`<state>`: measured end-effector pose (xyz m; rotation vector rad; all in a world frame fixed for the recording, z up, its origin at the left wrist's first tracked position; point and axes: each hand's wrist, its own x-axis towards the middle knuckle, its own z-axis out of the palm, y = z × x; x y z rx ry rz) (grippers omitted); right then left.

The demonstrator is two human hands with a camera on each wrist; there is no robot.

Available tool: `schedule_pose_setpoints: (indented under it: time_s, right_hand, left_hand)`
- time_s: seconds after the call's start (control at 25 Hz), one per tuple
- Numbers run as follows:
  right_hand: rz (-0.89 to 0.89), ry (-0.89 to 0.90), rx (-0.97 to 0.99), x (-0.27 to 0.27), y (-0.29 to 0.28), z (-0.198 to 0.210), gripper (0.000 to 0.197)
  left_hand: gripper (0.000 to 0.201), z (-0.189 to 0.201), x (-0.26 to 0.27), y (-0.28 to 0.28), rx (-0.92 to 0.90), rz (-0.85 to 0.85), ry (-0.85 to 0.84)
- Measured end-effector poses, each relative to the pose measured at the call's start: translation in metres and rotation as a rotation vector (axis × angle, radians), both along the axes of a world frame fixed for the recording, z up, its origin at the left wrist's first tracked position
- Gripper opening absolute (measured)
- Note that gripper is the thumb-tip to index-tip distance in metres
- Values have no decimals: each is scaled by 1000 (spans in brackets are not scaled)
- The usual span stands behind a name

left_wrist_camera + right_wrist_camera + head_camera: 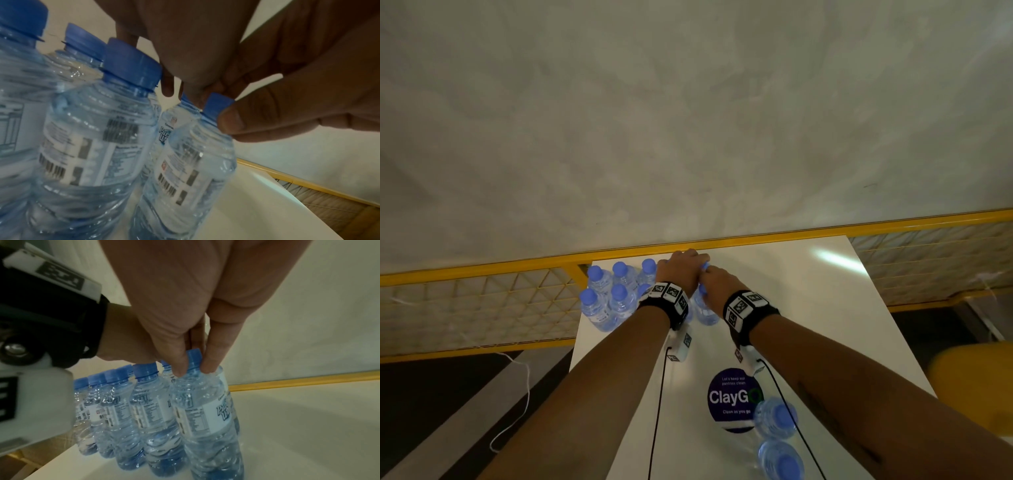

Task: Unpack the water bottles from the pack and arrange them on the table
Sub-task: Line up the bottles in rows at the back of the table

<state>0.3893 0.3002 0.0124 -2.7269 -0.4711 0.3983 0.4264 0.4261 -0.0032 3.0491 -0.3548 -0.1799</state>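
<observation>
Several clear water bottles with blue caps [607, 298] stand in rows at the far left of the white table [808, 308]. My left hand [681, 262] reaches over their right end, and its thumb and fingers [228, 123] pinch the blue cap [218, 104] of an upright bottle [197, 170]. Right beside it, my right hand [717, 279] pinches the cap [193, 356] of another upright bottle [207, 418], which stands on the table at the end of the row. Two more bottles [775, 418] sit at the near right.
A yellow rail with mesh panels [756, 236] runs just behind the table's far edge, before a grey wall. A round dark ClayGo sticker [732, 397] lies on the table near me. Black cables hang from both wrists. A yellow object [969, 377] is at the right.
</observation>
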Motion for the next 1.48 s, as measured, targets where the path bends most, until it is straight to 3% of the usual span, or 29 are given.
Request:
schedule_pose_setpoints:
  time_s: [0.12,0.28,0.44,0.6,0.72,0.84,0.96,1.08,1.16,1.28,1.36,1.48]
  right_hand:
    - [39,-21,-11,6,1,0,24]
    - [45,-18,0,8,0,-4,23]
    - [18,18,13,9,0,-3,23]
    - [-27,64,36,-9,-18,12,43]
    - [-31,90,41,-48,-43,25,51]
    - [-9,133,69,-106,-67,28,48]
    - [-8,184,13,-173,-92,39,34]
    - [-18,234,-62,-241,-113,54,26]
    - [-4,251,-73,-275,-121,52,35]
    - [0,221,-97,-301,-122,35,49]
    - [2,174,-111,-308,-117,21,43]
    - [20,137,-83,-312,-116,7,33]
  left_hand:
    - [28,2,0,0,-17,22,-1]
    - [48,3,-1,2,0,-1,45]
    - [56,3,1,4,10,-23,82]
    - [51,3,-5,11,-113,-13,95]
    - [40,9,-24,13,-207,-3,-33]
    - [35,14,-76,-2,-355,-122,-122]
    - [35,22,-144,-33,-474,-253,54]
    - [42,22,-200,-70,-405,-332,278]
    - [50,18,-224,-89,-348,-373,378]
    - [34,8,-241,-106,-235,-403,409]
    - [21,7,-246,-112,-229,-356,419]
    - [20,11,-240,-114,-220,-301,396]
